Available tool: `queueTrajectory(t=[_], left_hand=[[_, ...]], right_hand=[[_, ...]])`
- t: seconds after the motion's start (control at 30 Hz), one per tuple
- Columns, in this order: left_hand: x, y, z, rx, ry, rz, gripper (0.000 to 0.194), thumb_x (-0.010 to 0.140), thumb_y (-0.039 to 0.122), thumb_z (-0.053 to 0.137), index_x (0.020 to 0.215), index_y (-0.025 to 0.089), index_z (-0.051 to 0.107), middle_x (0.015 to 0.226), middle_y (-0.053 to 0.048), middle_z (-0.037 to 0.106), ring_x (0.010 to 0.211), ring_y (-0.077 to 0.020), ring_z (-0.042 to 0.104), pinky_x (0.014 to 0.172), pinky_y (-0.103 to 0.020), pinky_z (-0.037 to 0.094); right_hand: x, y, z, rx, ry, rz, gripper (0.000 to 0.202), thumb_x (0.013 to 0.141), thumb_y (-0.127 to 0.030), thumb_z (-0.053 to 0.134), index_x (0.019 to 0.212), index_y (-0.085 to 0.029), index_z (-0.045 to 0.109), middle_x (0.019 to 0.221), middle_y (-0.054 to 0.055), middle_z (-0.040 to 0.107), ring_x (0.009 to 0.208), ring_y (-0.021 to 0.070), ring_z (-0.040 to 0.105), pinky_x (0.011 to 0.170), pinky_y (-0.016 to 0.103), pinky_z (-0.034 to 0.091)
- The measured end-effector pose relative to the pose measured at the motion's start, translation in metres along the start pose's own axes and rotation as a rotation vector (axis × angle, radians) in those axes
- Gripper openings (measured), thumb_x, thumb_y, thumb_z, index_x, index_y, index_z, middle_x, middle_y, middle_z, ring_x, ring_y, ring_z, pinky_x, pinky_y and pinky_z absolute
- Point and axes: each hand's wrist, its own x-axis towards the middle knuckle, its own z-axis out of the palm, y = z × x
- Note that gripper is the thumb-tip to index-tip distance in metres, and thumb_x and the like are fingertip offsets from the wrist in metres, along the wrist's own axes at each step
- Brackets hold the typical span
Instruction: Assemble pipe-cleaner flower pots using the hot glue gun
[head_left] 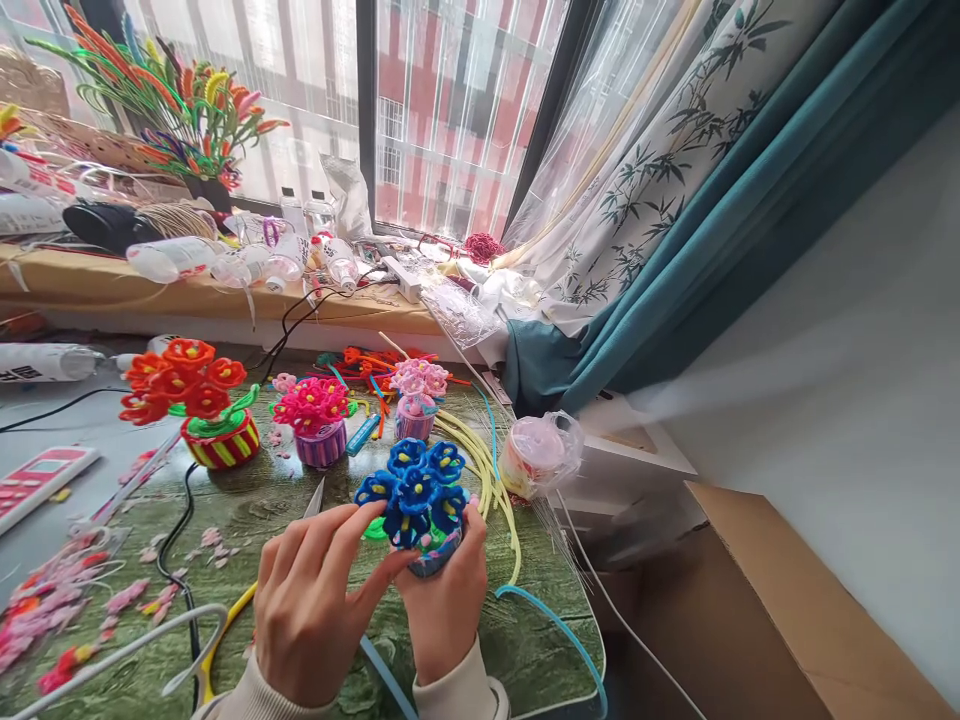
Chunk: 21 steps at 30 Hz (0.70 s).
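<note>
Far left, a pink-and-white calculator (46,483) sits at the edge of the frame, with loose pink scraps (56,605) scattered below it in the lower left. Next is the red-orange flower pot (223,440), then the magenta one (321,440). Both stand upright toward the back of the table, probably parked there so the near side stays free for the hands.

Left hand (307,600), lower middle: thumb and forefinger are apart, with the near-left blue petals between them. Can't tell if they're really pinching. A metal blade tip (316,496) pokes out just behind the knuckles.

The blue flower pot (416,490) is a bit below the center of the frame, in the right hand (448,605), which is clamped round the little pot from the near side. My guess is that gripping it by the base spares the petals and leaves the blooms exposed for the other hand.

Behind it is a pale pink flower pot (415,418); right of that, a yellow-green coil (495,500) and a plastic-wrapped tub (534,460) near the table's edge.
</note>
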Motion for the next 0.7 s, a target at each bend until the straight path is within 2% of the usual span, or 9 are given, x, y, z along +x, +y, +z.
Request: queueTrajectory(t=[0.27, 0.37, 0.5, 0.7], left_hand=[[0.025, -0.003, -0.014, -0.029, 0.026, -0.054, 0.034, 0.090, 0.040, 0.066, 0.109, 0.011, 0.065, 0.090, -0.011, 0.069, 0.081, -0.0255, 0.060, 0.076, -0.037, 0.044], [0.036, -0.013, -0.015, -0.011, 0.026, -0.042, 0.036, 0.092, 0.043, 0.062, 0.112, 0.013, 0.064, 0.092, -0.011, 0.070, 0.083, -0.0251, 0.062, 0.076, -0.037, 0.044], [0.054, -0.032, -0.016, -0.002, 0.049, -0.020, 0.035, 0.095, 0.042, 0.058, 0.116, 0.015, 0.062, 0.097, -0.010, 0.071, 0.086, -0.0243, 0.063, 0.079, -0.036, 0.045], [0.079, -0.055, -0.017, 0.020, 0.072, 0.029, 0.036, 0.093, 0.039, 0.060, 0.116, 0.010, 0.062, 0.099, -0.013, 0.069, 0.088, -0.0260, 0.061, 0.080, -0.038, 0.045]], right_hand=[[0.014, -0.029, -0.008, -0.062, 0.014, 0.005, 0.061, 0.067, -0.033, 0.073, 0.119, -0.019, 0.043, 0.109, 0.020, 0.067, 0.097, 0.0408, 0.069, 0.079, 0.053, 0.058], [0.022, -0.042, -0.001, -0.021, 0.014, -0.016, 0.060, 0.068, -0.030, 0.071, 0.119, -0.019, 0.042, 0.108, 0.020, 0.067, 0.094, 0.0386, 0.069, 0.078, 0.052, 0.057], [0.038, -0.060, 0.015, 0.024, 0.021, -0.018, 0.064, 0.068, -0.034, 0.071, 0.121, -0.017, 0.040, 0.107, 0.021, 0.067, 0.096, 0.0405, 0.069, 0.081, 0.055, 0.056], [0.066, -0.088, 0.034, 0.121, 0.017, -0.009, 0.065, 0.072, -0.040, 0.071, 0.125, -0.016, 0.041, 0.114, 0.022, 0.065, 0.103, 0.0393, 0.067, 0.085, 0.053, 0.055]])
